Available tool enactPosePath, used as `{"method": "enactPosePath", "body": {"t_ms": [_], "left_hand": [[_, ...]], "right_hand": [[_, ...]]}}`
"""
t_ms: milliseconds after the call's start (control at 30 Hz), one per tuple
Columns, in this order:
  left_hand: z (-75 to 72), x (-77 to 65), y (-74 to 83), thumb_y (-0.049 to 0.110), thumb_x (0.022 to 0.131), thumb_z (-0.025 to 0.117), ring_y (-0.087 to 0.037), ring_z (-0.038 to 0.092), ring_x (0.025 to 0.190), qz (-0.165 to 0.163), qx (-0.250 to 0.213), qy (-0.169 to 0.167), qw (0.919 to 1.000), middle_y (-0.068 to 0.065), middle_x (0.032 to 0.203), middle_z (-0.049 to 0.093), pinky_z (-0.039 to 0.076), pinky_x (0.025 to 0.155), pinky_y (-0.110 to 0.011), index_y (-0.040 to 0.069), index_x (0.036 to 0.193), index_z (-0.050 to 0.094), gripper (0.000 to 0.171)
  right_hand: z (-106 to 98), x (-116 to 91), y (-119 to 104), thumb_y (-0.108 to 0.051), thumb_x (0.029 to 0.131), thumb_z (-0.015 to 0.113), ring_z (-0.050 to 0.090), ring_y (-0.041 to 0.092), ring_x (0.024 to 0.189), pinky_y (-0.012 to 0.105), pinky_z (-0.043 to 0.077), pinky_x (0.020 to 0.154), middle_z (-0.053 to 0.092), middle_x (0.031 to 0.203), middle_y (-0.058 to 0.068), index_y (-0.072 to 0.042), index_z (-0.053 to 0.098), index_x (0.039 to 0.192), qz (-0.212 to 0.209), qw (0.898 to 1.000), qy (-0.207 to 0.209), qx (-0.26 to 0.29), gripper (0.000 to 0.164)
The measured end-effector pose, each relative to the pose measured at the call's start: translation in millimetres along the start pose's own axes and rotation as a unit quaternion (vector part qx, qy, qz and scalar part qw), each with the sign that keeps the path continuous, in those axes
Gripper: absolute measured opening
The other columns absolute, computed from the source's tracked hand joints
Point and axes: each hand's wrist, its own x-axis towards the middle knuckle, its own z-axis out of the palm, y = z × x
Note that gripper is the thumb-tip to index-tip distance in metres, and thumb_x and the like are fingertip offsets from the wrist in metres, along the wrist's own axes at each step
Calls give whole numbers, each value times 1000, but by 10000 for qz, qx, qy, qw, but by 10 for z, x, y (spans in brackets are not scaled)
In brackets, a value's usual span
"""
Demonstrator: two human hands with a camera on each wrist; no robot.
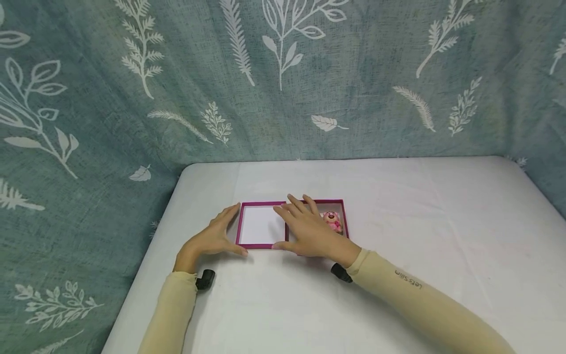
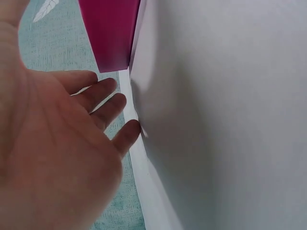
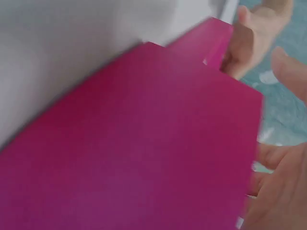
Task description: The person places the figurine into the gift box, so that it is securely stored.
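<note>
Two magenta-edged box parts lie side by side on the table. The left one (image 1: 262, 246) shows a flat white inside. The right one (image 1: 346, 216) is an open-topped box with a pink bear figure (image 1: 332, 221) in it. My left hand (image 1: 211, 239) lies along the left part's outer edge, thumb and fingers spread apart; its palm (image 2: 62, 153) is bare in the left wrist view. My right hand (image 1: 307, 230) reaches over where the parts meet, fingers extended, hiding much of the right box. Whether its fingertips touch cannot be told. A magenta wall (image 3: 144, 139) fills the right wrist view.
A white cloth (image 1: 420, 236) covers the table. A blue-green curtain (image 1: 362, 98) with white leaf prints hangs behind and along the left side. Dark wrist cameras sit at the left wrist (image 1: 205, 280) and right wrist (image 1: 341, 273).
</note>
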Motion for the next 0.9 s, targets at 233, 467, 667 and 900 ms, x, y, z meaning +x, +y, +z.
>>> {"method": "enactPosePath", "body": {"t_ms": [233, 467, 667, 900], "left_hand": [[53, 27, -3, 56, 56, 90, -45, 21, 145, -46, 199, -39, 9998, -14, 162, 19, 24, 110, -69, 21, 159, 12, 134], [54, 43, 19, 55, 58, 90, -44, 22, 145, -64, 252, 43, 9997, -14, 161, 22, 24, 111, -68, 19, 159, 15, 131], [43, 45, 21, 54, 61, 89, -41, 23, 146, -16, 225, 186, 9996, -12, 160, 25, 26, 112, -66, 19, 158, 19, 125], [-6, 21, 39, 48, 63, 90, -35, 26, 146, 234, -93, 383, 9989, -11, 159, 28, 27, 114, -62, 17, 158, 20, 122]], "right_hand": [[212, 52, -19, -68, 80, 65, 14, 38, 150, 59, -2, 120, 62, 130, 15, -4, 50, 140, 212, 9954, -175, -915, 89], [239, 80, -27, -55, 81, 72, 21, 35, 149, 61, 2, 119, 65, 126, 12, -2, 55, 135, 450, 9952, -180, -851, 77], [245, 88, -35, -54, 81, 73, 24, 33, 149, 61, 6, 119, 66, 126, 11, -3, 56, 135, 452, 9958, -103, -791, 76], [233, 82, -58, -52, 82, 73, 24, 33, 149, 61, 7, 119, 65, 125, 12, -3, 54, 137, 410, 9963, 148, -741, 76]]}}
